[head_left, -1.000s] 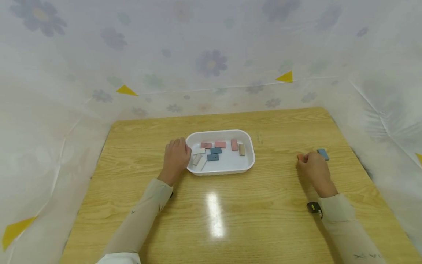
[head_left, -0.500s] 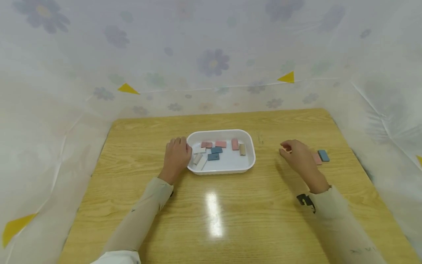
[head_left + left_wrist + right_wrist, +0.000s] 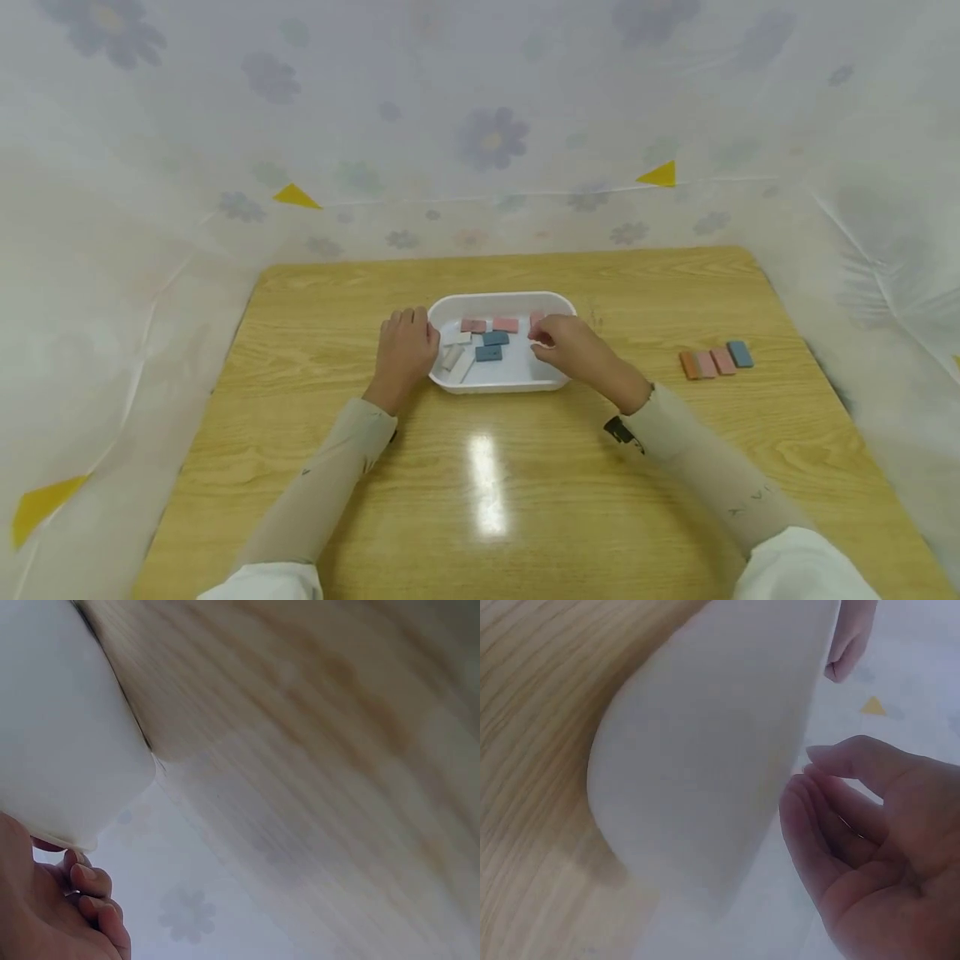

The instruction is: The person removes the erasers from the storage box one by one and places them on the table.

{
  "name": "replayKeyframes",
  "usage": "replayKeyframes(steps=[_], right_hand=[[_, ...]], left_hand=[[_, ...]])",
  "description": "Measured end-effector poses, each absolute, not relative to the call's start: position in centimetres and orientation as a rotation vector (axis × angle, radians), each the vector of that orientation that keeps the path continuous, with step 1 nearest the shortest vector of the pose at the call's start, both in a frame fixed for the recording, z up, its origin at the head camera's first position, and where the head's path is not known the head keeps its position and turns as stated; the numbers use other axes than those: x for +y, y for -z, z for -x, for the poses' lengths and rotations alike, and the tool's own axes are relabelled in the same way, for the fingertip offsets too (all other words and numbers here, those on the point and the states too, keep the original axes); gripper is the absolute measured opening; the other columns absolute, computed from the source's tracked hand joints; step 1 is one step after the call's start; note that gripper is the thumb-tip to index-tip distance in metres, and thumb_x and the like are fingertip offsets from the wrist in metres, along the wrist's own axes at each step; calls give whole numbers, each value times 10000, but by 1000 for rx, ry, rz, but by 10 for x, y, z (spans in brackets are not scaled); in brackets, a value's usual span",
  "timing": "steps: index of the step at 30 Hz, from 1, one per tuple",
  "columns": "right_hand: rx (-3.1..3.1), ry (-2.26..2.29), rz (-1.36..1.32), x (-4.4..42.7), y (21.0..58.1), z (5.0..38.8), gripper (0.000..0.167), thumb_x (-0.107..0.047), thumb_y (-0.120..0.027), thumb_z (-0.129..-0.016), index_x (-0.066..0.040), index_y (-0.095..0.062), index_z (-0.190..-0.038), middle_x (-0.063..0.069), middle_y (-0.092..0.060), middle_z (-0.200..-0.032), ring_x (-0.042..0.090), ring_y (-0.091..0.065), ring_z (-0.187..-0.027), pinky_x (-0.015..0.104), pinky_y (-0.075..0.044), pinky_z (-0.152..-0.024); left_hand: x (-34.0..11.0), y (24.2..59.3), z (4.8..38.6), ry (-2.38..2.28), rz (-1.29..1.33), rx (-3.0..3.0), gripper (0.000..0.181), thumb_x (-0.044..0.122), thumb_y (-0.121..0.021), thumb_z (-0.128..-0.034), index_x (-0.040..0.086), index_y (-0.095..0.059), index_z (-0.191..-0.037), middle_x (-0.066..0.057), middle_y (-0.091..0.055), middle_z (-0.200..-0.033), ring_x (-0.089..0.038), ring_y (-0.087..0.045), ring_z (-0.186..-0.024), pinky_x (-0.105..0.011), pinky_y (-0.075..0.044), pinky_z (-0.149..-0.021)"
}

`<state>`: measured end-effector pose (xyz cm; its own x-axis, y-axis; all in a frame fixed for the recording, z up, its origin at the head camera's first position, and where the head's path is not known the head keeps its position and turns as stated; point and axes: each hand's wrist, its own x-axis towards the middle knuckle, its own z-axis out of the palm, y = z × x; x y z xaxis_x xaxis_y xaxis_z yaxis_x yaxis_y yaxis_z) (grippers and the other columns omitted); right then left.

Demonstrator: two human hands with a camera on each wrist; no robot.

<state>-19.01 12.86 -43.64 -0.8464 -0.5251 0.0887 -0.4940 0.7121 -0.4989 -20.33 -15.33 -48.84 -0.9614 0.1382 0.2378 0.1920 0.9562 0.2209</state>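
Note:
A white plastic tray (image 3: 517, 387) stands on the table with several small flat rectangular blocks inside. My left hand (image 3: 405, 354) grips its left rim, the fingers curled over the edge in the left wrist view. Over the right part of the tray is my right hand (image 3: 573, 346), thumb and fingers curved with a small gap. The right wrist view shows nothing held between them. Inside lie two blue blocks (image 3: 489, 353), white blocks (image 3: 460, 367) and pink blocks (image 3: 506, 324). The right hand partly covers another pink block (image 3: 536, 318).
To the right on the wooden table (image 3: 480, 467), a row holds an orange block (image 3: 688, 364), two pink blocks (image 3: 722, 360) and a blue block (image 3: 739, 353). Pale flowered sheeting (image 3: 480, 200) encloses the far side and both flanks of the table.
My right hand let go of the orange block at the row on the right and moved left to above the tray. The left hand stayed on the rim.

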Motion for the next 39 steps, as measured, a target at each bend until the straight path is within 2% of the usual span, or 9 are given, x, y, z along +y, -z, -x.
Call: replayKeyframes(steps=[9, 17, 28, 33, 39], right_hand=[[2739, 667, 885, 94, 453, 205, 133, -121, -662, -837, -25, -679, -927, 20, -631, -819, 141, -527, -725, 303, -449, -692], [2711, 707, 924, 79, 472, 212, 200, -59, -673, -795, 5, -677, -984, 74, -658, -933, 173, -587, -842, 314, -468, -779], [2819, 521, 1023, 72, 486, 218, 106, -60, -692, -769, -39, -673, -870, 41, -611, -848, 169, -545, -797, 322, -445, -773], [2811, 569, 983, 71, 487, 218, 133, -63, -685, -782, -27, -651, -905, 42, -590, -863, 165, -530, -804, 314, -443, -761], [2797, 572, 947, 73, 490, 217, 202, -87, -687, -779, -35, -643, -970, 39, -588, -926, 157, -531, -866, 305, -441, -803]], left_hand=[[-152, 487, 203, 363, 248, -2897, 169, 208, -442, -914, 46, -489, -921, -85, -477, -807, -260, -412, -751, -382, -349, -686], [-152, 488, 203, 364, 252, -2888, 178, 214, -442, -913, 45, -499, -919, -88, -482, -803, -262, -416, -745, -382, -349, -682], [-153, 488, 203, 341, 250, -2904, 186, 216, -440, -916, 41, -500, -942, -83, -478, -811, -254, -406, -752, -374, -348, -682], [-153, 488, 203, 345, 248, -2893, 191, 212, -450, -913, 33, -505, -948, -92, -491, -819, -260, -422, -762, -383, -359, -691], [-153, 489, 204, 351, 247, -2903, 196, 224, -441, -914, 42, -503, -952, -88, -494, -835, -259, -428, -782, -383, -359, -710]])
